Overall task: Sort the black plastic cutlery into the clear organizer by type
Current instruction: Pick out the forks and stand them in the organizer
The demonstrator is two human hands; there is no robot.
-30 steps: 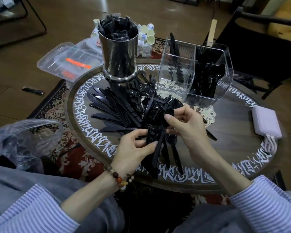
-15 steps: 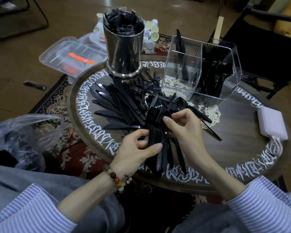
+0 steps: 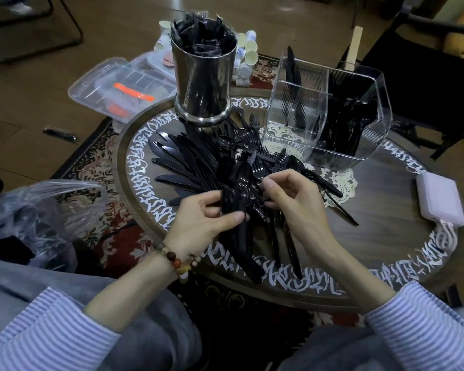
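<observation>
Spoons (image 3: 239, 199) stacked in the left hand's (image 3: 201, 223) grip; right hand (image 3: 292, 202) pinches beside them.

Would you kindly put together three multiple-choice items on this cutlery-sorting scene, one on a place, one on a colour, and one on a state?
1. Where does the clear organizer stand?
A. on the floor
B. on the round table, far right of the metal cup
C. on the person's lap

2. What colour is the power bank at the table's right edge?
A. pale pink
B. green
C. orange

3. What is the left hand doing?
A. lying flat on the table
B. gripping a bundle of black spoons
C. reaching into the organizer

Answers: 1 B, it sits on the tabletop beside the cup. 2 A, its casing is pale pink. 3 B, its fingers and thumb curl round the spoon handles while the right hand pinches at the bundle.
</observation>
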